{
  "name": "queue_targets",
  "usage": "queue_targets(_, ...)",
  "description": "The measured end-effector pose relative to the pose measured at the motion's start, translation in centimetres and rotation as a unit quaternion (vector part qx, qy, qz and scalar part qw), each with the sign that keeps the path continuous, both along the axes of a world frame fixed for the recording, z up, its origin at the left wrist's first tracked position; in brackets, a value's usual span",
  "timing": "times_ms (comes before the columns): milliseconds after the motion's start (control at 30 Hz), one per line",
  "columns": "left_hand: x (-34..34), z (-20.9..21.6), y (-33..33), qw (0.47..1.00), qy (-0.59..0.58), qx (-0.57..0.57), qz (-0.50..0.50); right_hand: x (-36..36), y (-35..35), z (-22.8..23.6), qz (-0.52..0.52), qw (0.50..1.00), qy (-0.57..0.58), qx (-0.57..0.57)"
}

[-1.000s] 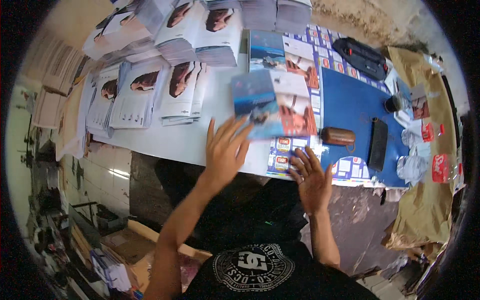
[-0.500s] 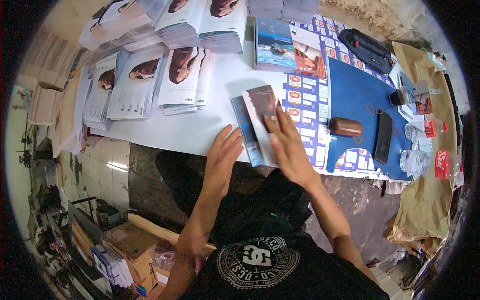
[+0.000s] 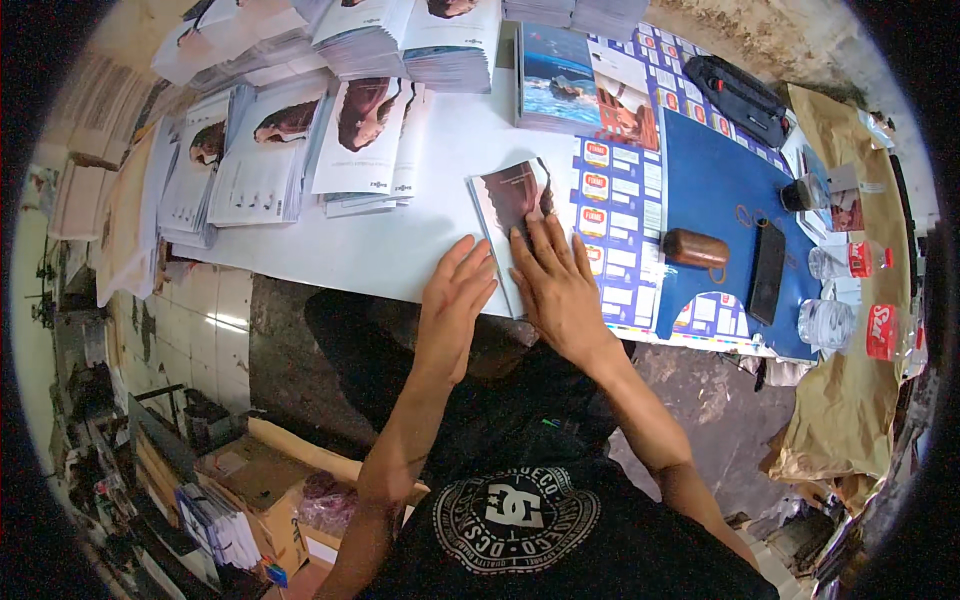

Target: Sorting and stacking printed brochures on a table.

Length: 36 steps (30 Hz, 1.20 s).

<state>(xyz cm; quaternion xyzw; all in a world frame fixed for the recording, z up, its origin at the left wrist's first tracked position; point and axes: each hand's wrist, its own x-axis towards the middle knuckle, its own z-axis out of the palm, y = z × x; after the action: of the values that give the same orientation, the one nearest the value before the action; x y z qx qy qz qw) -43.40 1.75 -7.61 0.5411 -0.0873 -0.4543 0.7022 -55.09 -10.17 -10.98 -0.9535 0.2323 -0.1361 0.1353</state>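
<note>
A white booklet (image 3: 506, 198) with a dark brown picture on its cover lies flat near the front edge of the white table. Across its lower right part rests my right hand (image 3: 562, 287), fingers stretched out and pressing flat on the cover. My left hand (image 3: 455, 305) is beside the booklet's left edge, its fingers extended and slightly bent, gripping nothing. Whether its fingertips touch the edge I cannot tell. The booklet's lower right part is hidden beneath my right hand.
Piles of similar booklets (image 3: 262, 165) cover the table's left and back. Beyond my right hand are a stack of blue-covered booklets (image 3: 557, 85), a brown case (image 3: 696, 249), a black phone (image 3: 767, 272), a black bag (image 3: 738, 100) and plastic bottles (image 3: 828, 322). A cardboard box (image 3: 262, 478) stands lower left.
The brown-pictured cover has swung left over the blue page that showed beneath it. My right hand has shifted a little left and now lies flatter on it. My left hand stays alongside.
</note>
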Motion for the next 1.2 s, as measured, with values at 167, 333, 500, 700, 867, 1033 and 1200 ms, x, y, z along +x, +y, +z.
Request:
queue_targets(167, 0.0, 0.0, -0.1, 1.000, -0.008, 0.005, -0.005, -0.1, 0.0, 0.0, 0.003, 1.000, 0.001, -0.003)
queue_targets(333, -0.1, 0.1, -0.2, 1.000, -0.014, 0.008, -0.003, 0.0, 0.2, 0.2, 0.003, 1.000, 0.000, 0.000)
queue_targets(500, -0.1, 0.3, -0.4, 1.000, -0.018, 0.015, -0.004, -0.2, 0.0, -0.1, 0.009, 1.000, -0.001, 0.001)
queue_targets(700, -0.1, 0.1, -0.4, 1.000, -0.017, 0.018, -0.006, -0.3, 0.1, -0.2, 0.012, 1.000, 0.002, 0.006)
queue_targets(867, -0.1, 0.0, -0.5, 0.999, -0.026, 0.022, -0.002, -0.2, 0.2, -0.3, 0.012, 1.000, 0.001, 0.009)
queue_targets(1033, 0.0, -1.8, -0.6, 0.938, -0.342, 0.045, 0.010, -0.3, 0.1, -0.3, 0.017, 1.000, 0.005, -0.007)
queue_targets(1200, 2.9, -3.7, -1.3, 0.743, -0.657, 0.031, -0.125, -0.3, 0.0, -0.3, 0.021, 1.000, 0.006, -0.020)
